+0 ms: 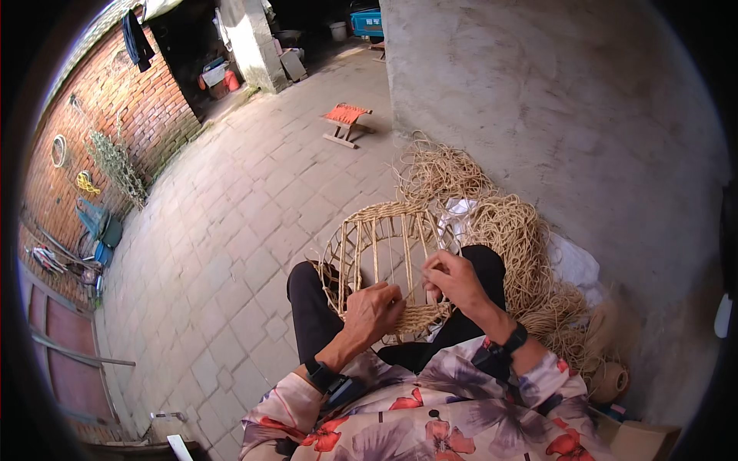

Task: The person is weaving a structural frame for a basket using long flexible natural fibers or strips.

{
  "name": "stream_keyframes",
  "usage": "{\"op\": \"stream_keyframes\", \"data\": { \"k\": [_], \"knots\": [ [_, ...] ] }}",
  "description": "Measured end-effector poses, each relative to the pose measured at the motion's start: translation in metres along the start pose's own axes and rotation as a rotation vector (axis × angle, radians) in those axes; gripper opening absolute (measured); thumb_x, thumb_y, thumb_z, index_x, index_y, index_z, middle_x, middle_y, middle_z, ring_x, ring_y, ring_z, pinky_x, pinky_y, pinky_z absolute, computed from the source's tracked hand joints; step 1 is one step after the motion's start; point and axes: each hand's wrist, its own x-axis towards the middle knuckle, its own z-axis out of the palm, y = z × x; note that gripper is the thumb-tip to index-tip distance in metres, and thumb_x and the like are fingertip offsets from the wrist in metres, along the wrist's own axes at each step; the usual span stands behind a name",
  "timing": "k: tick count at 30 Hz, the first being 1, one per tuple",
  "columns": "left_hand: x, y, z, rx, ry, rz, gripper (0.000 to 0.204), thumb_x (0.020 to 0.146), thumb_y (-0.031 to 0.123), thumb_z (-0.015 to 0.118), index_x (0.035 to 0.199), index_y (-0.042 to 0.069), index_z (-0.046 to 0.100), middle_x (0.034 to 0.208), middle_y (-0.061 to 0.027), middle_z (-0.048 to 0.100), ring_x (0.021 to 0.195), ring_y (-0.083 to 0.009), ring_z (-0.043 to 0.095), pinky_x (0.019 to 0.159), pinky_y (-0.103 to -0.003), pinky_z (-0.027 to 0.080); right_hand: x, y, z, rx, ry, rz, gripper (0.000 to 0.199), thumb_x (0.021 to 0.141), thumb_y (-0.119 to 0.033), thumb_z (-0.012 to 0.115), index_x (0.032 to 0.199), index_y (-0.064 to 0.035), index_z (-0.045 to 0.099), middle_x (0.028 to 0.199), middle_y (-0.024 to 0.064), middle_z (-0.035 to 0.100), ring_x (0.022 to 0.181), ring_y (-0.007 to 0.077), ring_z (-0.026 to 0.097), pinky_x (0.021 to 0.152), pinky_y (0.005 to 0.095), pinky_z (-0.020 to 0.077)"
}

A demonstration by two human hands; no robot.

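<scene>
A half-woven basket of tan twisted cord, with open sides and upright ribs, rests between my knees. Its near edge has a thick braided band. My left hand is closed over the near left part of that band, knuckles up. Just above the band's right end, my right hand is pinched, thumb against the fingers. A thin strand seems to run near its fingertips, but what it holds is too small to make out. Both fingertips of the left hand's grip are hidden behind its knuckles.
Loose heaps of tan cord lie along the grey wall at my right, with white sacks among them. A folding stool with an orange seat stands ahead on the paving. Tools and buckets line the brick wall at left.
</scene>
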Motion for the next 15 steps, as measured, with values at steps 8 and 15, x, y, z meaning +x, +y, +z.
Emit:
{"op": "stream_keyframes", "data": {
  "k": [8,15],
  "knots": [
    [0.005,0.008,0.006,0.133,-0.038,-0.044,0.016,0.081,0.022,0.061,0.08,0.006,0.065,0.072,-0.0127,0.06,0.067,-0.0341,0.062,0.06,-0.045,0.048,0.033,0.021,0.035,-1.073,-0.06,-0.471,0.013,0.081,-0.014,0.061,0.08,-0.0027,0.067,0.077,0.0213,0.063,0.069,0.0346,0.066,0.063,0.0441,0.0524],
    [0.001,0.003,0.008,0.071,-0.045,-0.004,0.016,0.081,0.022,0.06,0.077,0.008,0.067,0.069,-0.0127,0.059,0.062,-0.0349,0.061,0.056,-0.046,0.047,0.027,0.018,0.04,-0.988,-0.084,-0.283,0.021,0.081,-0.01,0.056,0.099,-0.0026,0.064,0.076,0.0203,0.065,0.076,0.039,0.066,0.065,0.0494,0.0502]
  ]
}}
